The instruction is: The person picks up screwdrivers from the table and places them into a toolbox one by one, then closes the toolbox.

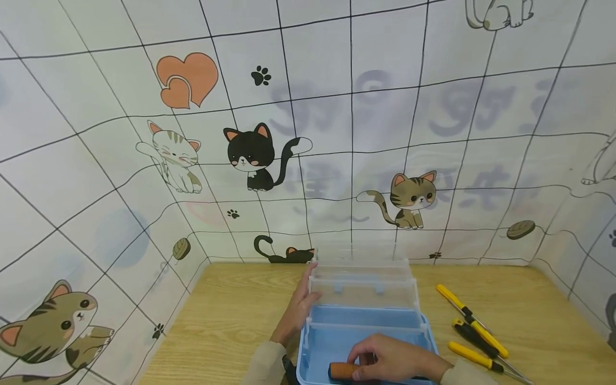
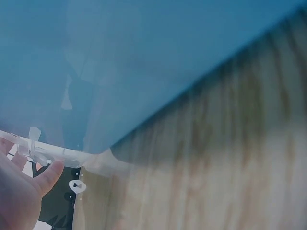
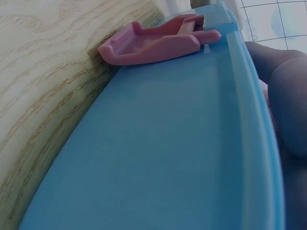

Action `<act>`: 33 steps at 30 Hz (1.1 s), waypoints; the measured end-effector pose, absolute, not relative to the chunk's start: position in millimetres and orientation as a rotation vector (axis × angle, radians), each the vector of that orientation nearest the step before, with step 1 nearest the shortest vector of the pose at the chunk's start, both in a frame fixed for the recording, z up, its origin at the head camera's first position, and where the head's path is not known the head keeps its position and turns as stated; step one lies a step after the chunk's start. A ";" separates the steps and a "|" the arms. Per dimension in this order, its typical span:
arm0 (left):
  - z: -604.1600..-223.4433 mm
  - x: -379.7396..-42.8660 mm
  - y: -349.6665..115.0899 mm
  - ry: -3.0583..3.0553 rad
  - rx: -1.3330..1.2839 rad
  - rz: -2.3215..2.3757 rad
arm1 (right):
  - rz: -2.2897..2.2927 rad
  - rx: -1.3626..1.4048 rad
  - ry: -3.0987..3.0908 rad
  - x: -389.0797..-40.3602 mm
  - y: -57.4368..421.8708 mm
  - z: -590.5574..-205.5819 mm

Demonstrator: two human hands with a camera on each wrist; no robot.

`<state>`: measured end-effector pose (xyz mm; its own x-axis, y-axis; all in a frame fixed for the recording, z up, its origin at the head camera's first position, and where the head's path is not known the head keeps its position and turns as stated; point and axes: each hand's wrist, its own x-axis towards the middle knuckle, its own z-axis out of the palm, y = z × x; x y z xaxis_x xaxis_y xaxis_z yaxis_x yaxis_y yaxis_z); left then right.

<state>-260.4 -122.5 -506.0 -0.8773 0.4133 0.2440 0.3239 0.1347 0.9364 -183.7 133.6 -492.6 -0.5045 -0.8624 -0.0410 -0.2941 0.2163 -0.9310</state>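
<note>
A light blue storage box (image 1: 323, 342) stands on the wooden table with its clear plastic lid (image 1: 362, 291) raised at the back. My left hand (image 1: 297, 310) holds the lid's left edge, thumb in front; the left wrist view has that thumb (image 2: 50, 176) at the clear rim. Inside the box, my right hand (image 1: 392, 357) grips an orange-brown cylindrical handle (image 1: 341, 370) with a dark end, lying nearly level. The rest of that tool is hidden by the hand. In the right wrist view, fingers (image 3: 290, 105) show beyond the box's blue wall (image 3: 158, 139).
Right of the box lie several screwdrivers (image 1: 464, 350) with yellow and black handles. A pink latch (image 3: 158, 43) sticks out from the box's front wall. Cloth with cats and grid lines (image 1: 332, 176) hangs behind the wooden table (image 1: 226, 321) and along its sides.
</note>
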 end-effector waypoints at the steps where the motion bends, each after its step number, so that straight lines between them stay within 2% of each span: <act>1: -506.1 -260.3 -122.7 2.309 0.752 1.876 | -1.277 -1.064 1.914 -183.5 133.3 -492.7; 12: -508.1 -261.2 -124.3 2.314 0.758 1.857 | -1.234 -1.014 1.921 -179.3 131.0 -492.8; 20: -537.5 -276.2 -123.4 2.345 0.734 1.881 | -1.197 -1.025 1.926 -182.6 133.3 -500.5; 28: -543.4 -279.0 -122.8 2.356 0.765 1.905 | -1.236 -1.035 1.929 -180.5 132.4 -499.6; 33: -543.3 -279.5 -122.5 2.354 0.757 1.897 | -1.188 -1.116 1.977 -190.6 136.2 -519.4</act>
